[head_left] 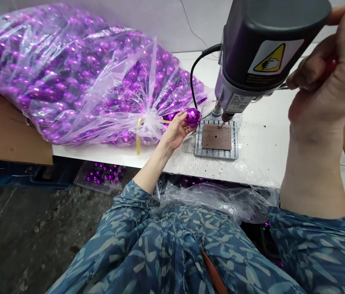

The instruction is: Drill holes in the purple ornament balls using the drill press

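Note:
Pinched in the fingers of my left hand (pixel 176 131) is a shiny purple faceted ball (pixel 193 117), just left of the drill press base (pixel 198 152). My right hand (pixel 325 73) is raised at the upper right, closed around a red-knobbed lever (pixel 330 67) at the side of the black drill press (pixel 273 45). Under the drill chuck (pixel 227 117) lies a brown board (pixel 217 136) with a small hole in it and dark shavings scattered over it.
A large clear plastic bag (pixel 105 81) full of purple balls, tied with yellow ribbon (pixel 138 143), lies on the white table (pixel 261 143). Cardboard (pixel 13 126) stands at the left. Clear plastic sheeting (pixel 221 200) hangs over my lap. Below, a tray (pixel 102 175) holds more purple balls.

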A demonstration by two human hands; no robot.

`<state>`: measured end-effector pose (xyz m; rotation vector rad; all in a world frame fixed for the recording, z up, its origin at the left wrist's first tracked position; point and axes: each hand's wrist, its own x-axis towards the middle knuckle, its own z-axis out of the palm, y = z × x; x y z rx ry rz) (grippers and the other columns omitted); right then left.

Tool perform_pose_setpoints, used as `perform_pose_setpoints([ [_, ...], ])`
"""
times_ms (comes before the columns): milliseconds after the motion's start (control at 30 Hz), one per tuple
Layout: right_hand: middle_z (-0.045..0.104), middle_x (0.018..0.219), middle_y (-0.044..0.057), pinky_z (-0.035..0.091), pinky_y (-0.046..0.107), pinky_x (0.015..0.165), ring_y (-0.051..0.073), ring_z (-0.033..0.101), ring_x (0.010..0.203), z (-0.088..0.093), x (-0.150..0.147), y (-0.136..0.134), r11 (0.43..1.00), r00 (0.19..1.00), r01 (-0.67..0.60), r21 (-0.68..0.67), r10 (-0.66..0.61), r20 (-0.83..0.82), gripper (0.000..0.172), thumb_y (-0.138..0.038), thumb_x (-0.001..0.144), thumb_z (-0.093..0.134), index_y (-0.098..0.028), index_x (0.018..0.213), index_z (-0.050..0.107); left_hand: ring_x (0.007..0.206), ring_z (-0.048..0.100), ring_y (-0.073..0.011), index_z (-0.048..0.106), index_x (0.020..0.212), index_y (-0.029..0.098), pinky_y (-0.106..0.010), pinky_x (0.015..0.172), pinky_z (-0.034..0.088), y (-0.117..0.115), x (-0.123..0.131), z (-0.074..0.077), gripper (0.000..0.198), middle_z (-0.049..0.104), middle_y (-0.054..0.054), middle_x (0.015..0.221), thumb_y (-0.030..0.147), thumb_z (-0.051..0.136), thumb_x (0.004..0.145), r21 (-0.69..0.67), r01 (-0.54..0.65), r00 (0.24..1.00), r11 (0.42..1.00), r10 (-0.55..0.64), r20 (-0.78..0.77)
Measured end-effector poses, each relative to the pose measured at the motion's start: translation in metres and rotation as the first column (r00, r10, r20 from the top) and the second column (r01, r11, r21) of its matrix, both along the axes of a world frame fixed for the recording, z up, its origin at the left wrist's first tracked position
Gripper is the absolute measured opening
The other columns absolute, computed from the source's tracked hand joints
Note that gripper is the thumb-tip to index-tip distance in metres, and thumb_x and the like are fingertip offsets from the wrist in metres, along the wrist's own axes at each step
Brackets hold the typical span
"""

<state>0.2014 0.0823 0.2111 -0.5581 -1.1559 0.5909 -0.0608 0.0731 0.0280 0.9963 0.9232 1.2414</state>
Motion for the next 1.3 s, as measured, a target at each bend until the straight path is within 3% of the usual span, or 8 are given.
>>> perform_pose_setpoints([
  [100,0.044,0.05,-0.01,0.015,0.024,0.033,0.001,0.036,0.036,0.004,-0.002,-0.005,1.0,0.999,0.017,-0.022,-0.017,0.033,0.029,-0.042,0.084,0.079,-0.019,0.075,0.065,0.124,0.07,-0.0271,0.064,0.131,0.026,-0.049,0.105,0.058,-0.005,0.017,-0.006,0.055,0.075,-0.01,0.127,0.056,0.082,0.088,-0.016,0.049,0.999,0.999,-0.049,0.017],
  [233,0.031,0.045,-0.011,0.018,0.023,0.033,0.002,0.038,0.034,0.004,-0.002,-0.006,1.0,0.997,0.02,-0.024,-0.018,0.071,0.041,-0.057,0.072,0.076,-0.018,0.078,0.064,0.124,0.07,-0.0246,0.064,0.131,0.024,-0.049,0.114,0.054,-0.004,0.038,-0.024,0.062,0.076,-0.009,0.128,0.047,0.091,0.08,0.086,0.042,0.995,0.995,-0.035,-0.09],
  [367,0.031,0.045,-0.012,0.015,0.023,0.03,0.003,0.037,0.034,0.001,-0.001,-0.002,1.0,0.999,0.016,0.01,-0.016,0.032,0.046,-0.061,0.067,0.078,-0.018,0.077,0.064,0.119,0.073,-0.0248,0.066,0.127,0.022,-0.046,0.112,0.056,0.002,0.055,-0.04,0.062,0.078,-0.01,0.125,0.05,0.092,0.078,0.104,0.05,0.985,0.993,-0.032,-0.172],
  [500,0.033,0.044,-0.011,0.015,0.024,0.03,0.005,0.04,0.035,-0.002,-0.001,0.001,1.0,1.0,0.002,0.022,-0.003,0.029,0.049,-0.065,0.067,0.08,-0.019,0.077,0.065,0.117,0.073,-0.0259,0.066,0.132,0.021,-0.046,0.107,0.057,0.005,0.064,-0.044,0.058,0.077,-0.011,0.127,0.049,0.086,0.085,0.142,0.104,0.959,0.984,-0.062,-0.275],
  [800,0.034,0.044,-0.011,0.017,0.025,0.031,0.005,0.042,0.036,-0.001,-0.001,-0.002,0.999,0.997,0.033,0.005,-0.033,0.068,0.057,-0.075,0.063,0.074,-0.02,0.078,0.065,0.133,0.058,-0.0339,0.067,0.135,0.025,-0.056,0.116,0.049,0.001,0.069,-0.048,0.059,0.07,-0.013,0.128,0.041,0.089,0.083,0.283,0.143,0.776,0.948,0.07,-0.627],
  [933,0.032,0.044,-0.01,0.016,0.024,0.031,0.004,0.042,0.036,-0.003,-0.001,0.0,0.999,0.996,0.051,0.01,-0.051,0.066,0.057,-0.075,0.064,0.073,-0.02,0.079,0.066,0.146,0.052,-0.0351,0.063,0.137,0.026,-0.057,0.123,0.042,-0.004,0.07,-0.051,0.059,0.065,-0.013,0.14,0.043,0.085,0.085,0.375,0.223,0.784,0.9,0.063,-0.618],
  [1100,0.03,0.046,-0.01,0.017,0.025,0.029,0.005,0.035,0.033,-0.006,-0.001,0.007,0.995,0.992,0.089,0.043,-0.092,0.081,0.059,-0.076,0.069,0.071,-0.019,0.081,0.064,0.14,0.059,-0.0323,0.057,0.14,0.025,-0.056,0.124,0.043,-0.004,0.079,-0.063,0.062,0.063,-0.014,0.143,0.046,0.081,0.087,0.38,0.255,0.899,0.889,-0.073,-0.432],
  [1300,0.026,0.046,-0.008,0.017,0.027,0.03,0.003,0.028,0.031,-0.01,-0.009,-0.003,0.974,0.972,0.227,-0.027,-0.225,0.064,0.075,-0.09,0.065,0.061,-0.019,0.058,0.038,0.131,0.062,-0.0319,0.062,0.133,0.024,-0.056,0.12,0.045,-0.003,0.083,-0.063,0.06,0.069,-0.012,0.134,0.042,0.087,0.081,0.365,0.216,0.923,0.906,-0.067,-0.38],
])
